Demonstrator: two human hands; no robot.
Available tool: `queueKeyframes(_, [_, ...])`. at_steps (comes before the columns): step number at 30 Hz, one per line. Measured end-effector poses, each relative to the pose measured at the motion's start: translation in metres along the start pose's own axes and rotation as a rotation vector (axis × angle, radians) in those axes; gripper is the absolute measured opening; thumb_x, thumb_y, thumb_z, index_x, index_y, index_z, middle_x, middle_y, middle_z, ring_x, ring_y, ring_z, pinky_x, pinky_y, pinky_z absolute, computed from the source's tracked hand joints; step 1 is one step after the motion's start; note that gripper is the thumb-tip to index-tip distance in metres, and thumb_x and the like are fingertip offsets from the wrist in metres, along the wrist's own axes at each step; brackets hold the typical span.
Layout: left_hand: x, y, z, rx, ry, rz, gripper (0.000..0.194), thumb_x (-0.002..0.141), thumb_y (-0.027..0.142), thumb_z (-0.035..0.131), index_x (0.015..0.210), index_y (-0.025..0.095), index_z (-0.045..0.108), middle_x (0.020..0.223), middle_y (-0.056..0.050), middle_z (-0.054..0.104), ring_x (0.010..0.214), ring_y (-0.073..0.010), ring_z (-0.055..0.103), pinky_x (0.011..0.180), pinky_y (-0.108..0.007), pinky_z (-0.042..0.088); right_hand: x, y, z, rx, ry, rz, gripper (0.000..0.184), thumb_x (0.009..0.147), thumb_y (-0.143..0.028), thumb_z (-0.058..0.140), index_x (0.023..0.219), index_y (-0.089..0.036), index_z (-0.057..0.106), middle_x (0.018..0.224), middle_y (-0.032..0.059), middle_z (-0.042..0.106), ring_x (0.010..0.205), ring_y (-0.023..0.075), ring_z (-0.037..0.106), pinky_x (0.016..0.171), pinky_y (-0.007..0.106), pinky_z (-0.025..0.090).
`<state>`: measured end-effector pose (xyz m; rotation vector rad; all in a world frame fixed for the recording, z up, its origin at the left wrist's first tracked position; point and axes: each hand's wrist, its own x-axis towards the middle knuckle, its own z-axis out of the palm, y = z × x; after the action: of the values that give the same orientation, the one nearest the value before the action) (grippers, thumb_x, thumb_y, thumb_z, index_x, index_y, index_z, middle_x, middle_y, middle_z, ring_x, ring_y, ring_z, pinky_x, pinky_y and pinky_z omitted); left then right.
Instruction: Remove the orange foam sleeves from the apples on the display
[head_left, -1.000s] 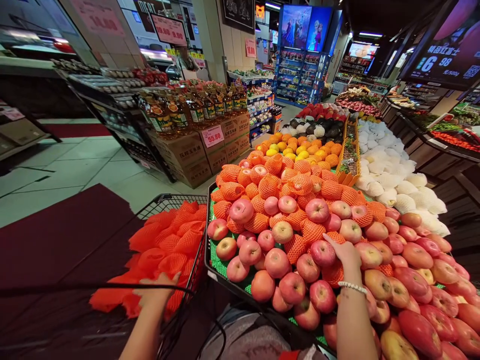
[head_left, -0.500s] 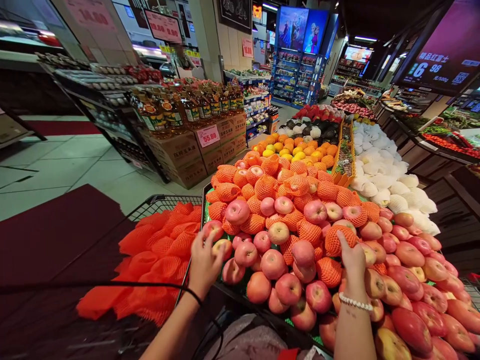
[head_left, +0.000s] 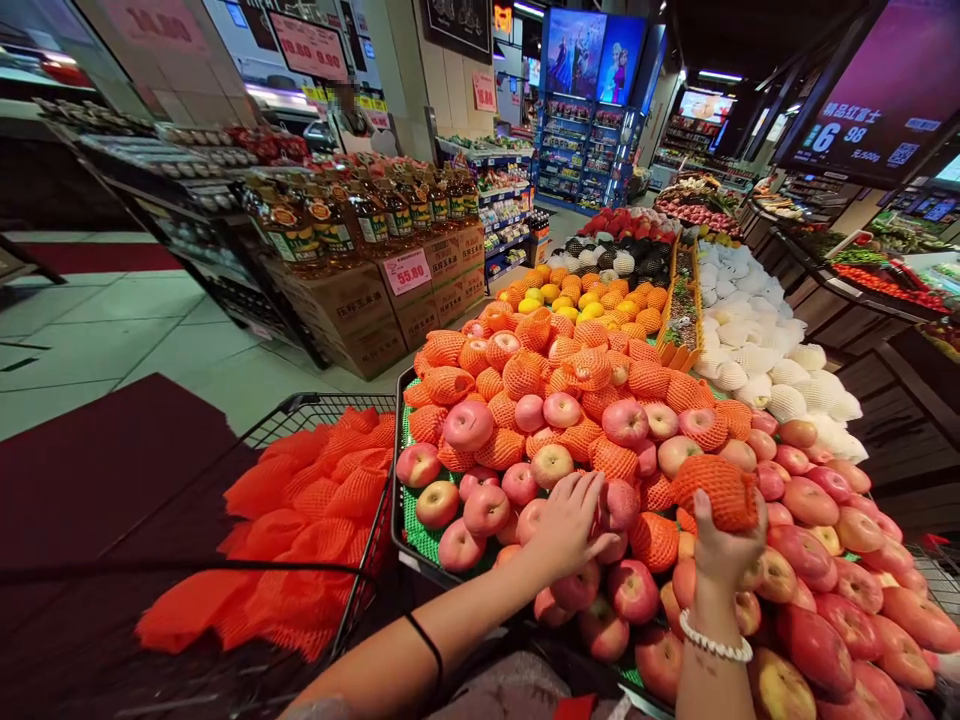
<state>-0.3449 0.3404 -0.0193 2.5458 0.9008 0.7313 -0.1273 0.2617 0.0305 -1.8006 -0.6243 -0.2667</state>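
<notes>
My right hand (head_left: 727, 545), with a white bead bracelet at the wrist, is closed round an apple in an orange foam net (head_left: 716, 492) and holds it just above the pile. My left hand (head_left: 566, 530) reaches across the front of the display, palm down, fingers stretched out over the bare red apples. Its fingertips are beside a red apple (head_left: 621, 505); whether they touch it is unclear. Around both hands lie loose apples (head_left: 634, 590) and more netted ones, such as a netted apple (head_left: 655, 541) between the hands.
A wire cart (head_left: 300, 405) holding orange foam nets (head_left: 300, 500) stands to the left. A black cable crosses above it. Behind the apples are yellow fruit (head_left: 551, 293) and white-netted fruit (head_left: 787, 400). Oil bottles (head_left: 375, 215) stand on cartons (head_left: 352, 320) at the left.
My left hand has moved right, from the apples at the tray's left edge to the middle ones. My right hand has lifted the netted apple slightly and turned it.
</notes>
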Motion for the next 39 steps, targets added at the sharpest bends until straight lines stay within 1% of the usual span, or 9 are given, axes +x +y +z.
queueKeyframes(7, [0.059, 0.033, 0.018, 0.005, -0.291, 0.051, 0.076, 0.075, 0.040, 0.091, 0.136, 0.012, 0.057, 0.133, -0.019, 0.067, 0.120, -0.0370, 0.063, 0.106, -0.049, 0.055, 0.000, 0.019, -0.041, 0.045, 0.151, -0.081, 0.097, 0.061, -0.079, 0.087, 0.127, -0.013, 0.062, 0.116, 0.0209, 0.069, 0.106, 0.0398, 0.068, 0.100, 0.065, 0.057])
queueKeyframes(14, [0.090, 0.047, 0.063, -0.100, -0.297, 0.230, 0.074, 0.088, 0.021, 0.076, 0.155, 0.010, 0.047, 0.166, -0.026, 0.046, 0.152, -0.0363, 0.047, 0.125, -0.050, 0.043, -0.010, 0.029, -0.049, -0.131, 0.086, -0.400, 0.089, 0.067, -0.068, 0.093, 0.129, -0.011, 0.065, 0.114, 0.0213, 0.073, 0.100, 0.0399, 0.073, 0.092, 0.062, 0.062])
queueKeyframes(19, [0.080, 0.039, 0.045, -0.799, -0.125, -0.080, 0.038, 0.104, 0.039, 0.055, 0.132, 0.018, 0.070, 0.145, -0.016, 0.068, 0.142, -0.0310, 0.057, 0.129, -0.053, 0.038, -0.025, 0.007, -0.047, -0.012, -0.156, -0.532, 0.076, 0.080, -0.047, 0.092, 0.143, -0.020, 0.059, 0.131, 0.0146, 0.071, 0.118, 0.0328, 0.072, 0.105, 0.054, 0.060])
queueKeyframes(25, [0.044, 0.038, 0.003, -1.833, -0.371, -0.647, 0.074, 0.090, 0.075, 0.068, 0.133, 0.014, 0.073, 0.134, -0.017, 0.076, 0.139, -0.0381, 0.063, 0.124, -0.055, 0.045, -0.053, -0.011, -0.015, 0.081, -0.487, -0.408, 0.087, 0.087, -0.055, 0.086, 0.158, -0.021, 0.048, 0.155, 0.0194, 0.060, 0.143, 0.0363, 0.060, 0.118, 0.060, 0.053])
queueKeyframes(28, [0.034, 0.031, -0.002, -1.918, -0.211, -0.788, 0.077, 0.085, 0.070, 0.078, 0.137, 0.014, 0.072, 0.134, -0.016, 0.077, 0.141, -0.0375, 0.062, 0.124, -0.051, 0.047, -0.055, -0.026, -0.013, 0.070, -0.575, -0.534, 0.088, 0.091, -0.056, 0.083, 0.163, -0.022, 0.046, 0.162, 0.0199, 0.055, 0.151, 0.0375, 0.053, 0.121, 0.062, 0.050])
queueKeyframes(30, [0.030, 0.025, -0.003, -1.931, -0.089, -0.783, 0.078, 0.082, 0.070, 0.080, 0.137, 0.014, 0.071, 0.136, -0.015, 0.076, 0.142, -0.0375, 0.061, 0.124, -0.050, 0.048, -0.054, -0.037, -0.018, 0.129, -0.517, -0.662, 0.065, 0.100, -0.040, 0.077, 0.158, -0.023, 0.054, 0.155, 0.0157, 0.063, 0.148, 0.0314, 0.057, 0.121, 0.053, 0.052])
queueKeyframes(32, [0.027, 0.021, -0.003, -1.929, 0.018, -0.741, 0.077, 0.079, 0.067, 0.085, 0.135, 0.015, 0.072, 0.140, -0.015, 0.074, 0.145, -0.0373, 0.059, 0.125, -0.050, 0.046, -0.052, -0.047, -0.021, 0.206, -0.517, -0.774, 0.040, 0.107, -0.018, 0.062, 0.146, -0.025, 0.064, 0.140, 0.0093, 0.073, 0.135, 0.0219, 0.067, 0.115, 0.040, 0.057])
queueKeyframes(35, [0.023, 0.019, -0.005, -1.859, 0.175, -0.701, 0.071, 0.074, 0.058, 0.092, 0.129, 0.018, 0.073, 0.144, -0.013, 0.072, 0.147, -0.0366, 0.056, 0.127, -0.050, 0.043, -0.053, -0.053, -0.016, 0.227, -0.608, -0.823, 0.034, 0.107, -0.007, 0.052, 0.128, -0.025, 0.073, 0.117, 0.0041, 0.080, 0.109, 0.0159, 0.077, 0.098, 0.029, 0.064])
queueKeyframes(39, [0.015, 0.018, -0.009, -1.721, 0.280, -0.622, 0.074, 0.077, 0.063, 0.086, 0.133, 0.017, 0.069, 0.144, -0.016, 0.070, 0.146, -0.0377, 0.056, 0.126, -0.051, 0.043, -0.060, -0.043, -0.002, 0.087, -0.565, -0.726, 0.030, 0.099, -0.018, 0.063, 0.128, -0.024, 0.071, 0.124, 0.0098, 0.076, 0.112, 0.0248, 0.075, 0.097, 0.042, 0.066])
